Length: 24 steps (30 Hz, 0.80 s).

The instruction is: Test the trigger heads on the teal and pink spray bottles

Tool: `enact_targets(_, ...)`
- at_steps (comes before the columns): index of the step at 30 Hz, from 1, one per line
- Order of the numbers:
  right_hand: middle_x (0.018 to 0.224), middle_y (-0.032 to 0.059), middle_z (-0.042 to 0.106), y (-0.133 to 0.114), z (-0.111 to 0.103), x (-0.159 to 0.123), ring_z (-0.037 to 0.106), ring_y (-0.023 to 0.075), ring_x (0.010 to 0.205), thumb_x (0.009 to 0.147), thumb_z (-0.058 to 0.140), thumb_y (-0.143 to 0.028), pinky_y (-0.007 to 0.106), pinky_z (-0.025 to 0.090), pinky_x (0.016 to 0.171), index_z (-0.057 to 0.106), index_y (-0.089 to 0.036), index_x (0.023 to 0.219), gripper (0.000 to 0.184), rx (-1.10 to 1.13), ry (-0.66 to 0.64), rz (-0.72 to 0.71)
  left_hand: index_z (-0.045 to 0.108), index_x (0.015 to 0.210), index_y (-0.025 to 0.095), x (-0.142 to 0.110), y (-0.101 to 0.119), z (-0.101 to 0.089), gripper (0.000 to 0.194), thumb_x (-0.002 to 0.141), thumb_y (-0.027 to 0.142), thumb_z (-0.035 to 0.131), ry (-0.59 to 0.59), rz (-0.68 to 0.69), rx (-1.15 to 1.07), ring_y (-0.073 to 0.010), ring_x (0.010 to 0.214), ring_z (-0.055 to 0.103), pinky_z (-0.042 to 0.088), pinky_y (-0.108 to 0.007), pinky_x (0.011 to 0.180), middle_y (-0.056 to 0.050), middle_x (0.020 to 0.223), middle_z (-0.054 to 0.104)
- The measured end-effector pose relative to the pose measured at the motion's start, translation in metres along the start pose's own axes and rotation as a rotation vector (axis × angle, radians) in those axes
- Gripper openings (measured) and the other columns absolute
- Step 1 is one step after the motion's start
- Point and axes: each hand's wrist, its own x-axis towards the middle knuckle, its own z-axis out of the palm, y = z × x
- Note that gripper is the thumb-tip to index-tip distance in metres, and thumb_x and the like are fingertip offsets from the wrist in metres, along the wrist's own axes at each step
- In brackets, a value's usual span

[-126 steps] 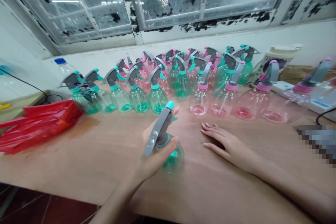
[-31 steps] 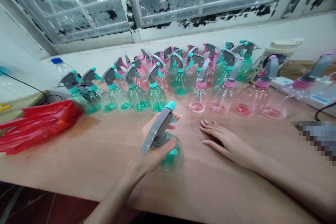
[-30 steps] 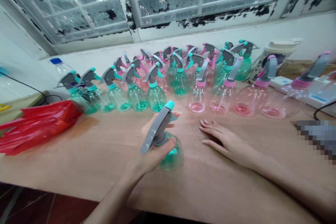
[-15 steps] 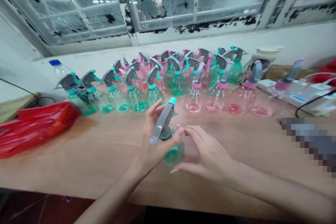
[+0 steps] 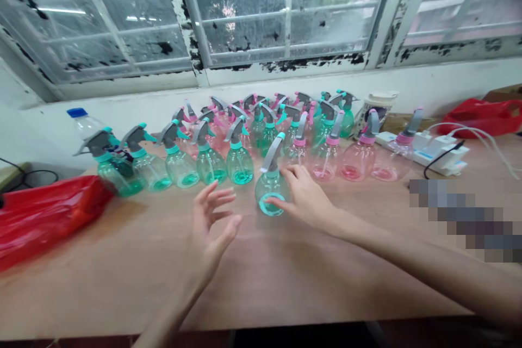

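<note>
My right hand point(image 5: 306, 196) grips a clear green spray bottle point(image 5: 265, 189) by its body, thumb in front and fingers round the right side. The bottle stands upright or nearly so, in front of the others, its grey trigger head topped by a turquoise nozzle; whether its base touches the table cannot be made out. To the left, apart from it, my left hand point(image 5: 212, 228) is open with fingers spread and holds nothing. Nearest to that hand are the green spray bottles point(image 5: 240, 166) of the front row. Pink spray bottles point(image 5: 358, 160) stand to the right of the held one.
Red plastic bags lie at the left point(image 5: 53, 212) and far right point(image 5: 481, 117). A power strip point(image 5: 440, 155) with white plugs and cables sits behind a pixelated object point(image 5: 465, 217). A white-lidded cup point(image 5: 373, 111) and a blue-capped bottle point(image 5: 84, 122) stand along the wall.
The green spray bottle has moved away from me towards the rows. My left hand has let go of it and drawn back to the left; my right hand has closed on it.
</note>
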Motion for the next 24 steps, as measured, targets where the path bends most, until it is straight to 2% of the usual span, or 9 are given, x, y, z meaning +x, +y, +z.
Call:
enact_targets(2,0.121,0.019,0.059,0.005,0.003,0.017,0.054,0.0339,0.115,0.08,0.069,-0.049,0.048,0.048,0.092,0.049,-0.011,0.131,0.066,-0.08,-0.021,0.027,0.038,0.135,0.031,-0.012,-0.011,-0.011,0.055,0.086,0.033,0.064,0.0,-0.068,0.012,-0.0217,0.108,0.062,0.056,-0.034,0.082,-0.006,0.118,0.058)
enact_targets(5,0.123,0.0189,0.06,0.005,0.005,0.038,0.055,0.0326,0.116,0.086,0.063,-0.047,0.044,0.05,0.089,0.048,-0.01,0.133,0.061,-0.185,-0.079,0.109,0.04,0.132,0.029,-0.028,-0.024,-0.021,0.051,0.087,0.034,0.063,-0.082,-0.13,0.043,-0.0208,0.099,0.065,0.058,-0.033,0.076,-0.006,0.112,0.06)
enact_targets(9,0.124,0.0199,0.059,-0.003,0.005,0.056,0.059,0.0313,0.112,0.087,0.061,-0.048,0.04,0.05,0.083,0.047,-0.009,0.134,0.062,-0.276,-0.159,0.225,0.04,0.13,0.029,-0.037,-0.026,-0.023,0.045,0.089,0.035,0.057,-0.133,-0.124,0.152,-0.0217,0.095,0.066,0.059,-0.035,0.074,-0.007,0.107,0.062)
enact_targets(13,0.126,0.02,0.058,-0.005,0.005,0.066,0.062,0.031,0.108,0.089,0.059,-0.047,0.038,0.05,0.079,0.04,-0.009,0.141,0.067,-0.317,-0.216,0.286,0.039,0.131,0.032,-0.032,-0.02,-0.018,0.044,0.09,0.032,0.055,-0.243,-0.098,0.253,-0.0216,0.096,0.067,0.059,-0.037,0.076,-0.006,0.108,0.063)
enact_targets(18,0.128,0.0199,0.058,-0.004,0.007,0.073,0.065,0.0303,0.102,0.09,0.058,-0.046,0.037,0.051,0.075,0.035,-0.009,0.144,0.07,-0.343,-0.221,0.304,0.039,0.13,0.032,-0.016,-0.021,-0.009,0.044,0.089,0.031,0.053,-0.35,-0.088,0.307,-0.0216,0.094,0.069,0.061,-0.038,0.076,-0.005,0.108,0.065)
enact_targets(24,0.13,0.0226,0.056,-0.002,0.009,0.078,0.066,0.0289,0.103,0.093,0.053,-0.044,0.035,0.051,0.076,0.031,-0.007,0.146,0.068,-0.346,-0.247,0.307,0.044,0.126,0.029,-0.005,-0.027,-0.002,0.041,0.086,0.031,0.055,-0.426,-0.172,0.35,-0.0205,0.09,0.071,0.061,-0.037,0.077,-0.005,0.105,0.067)
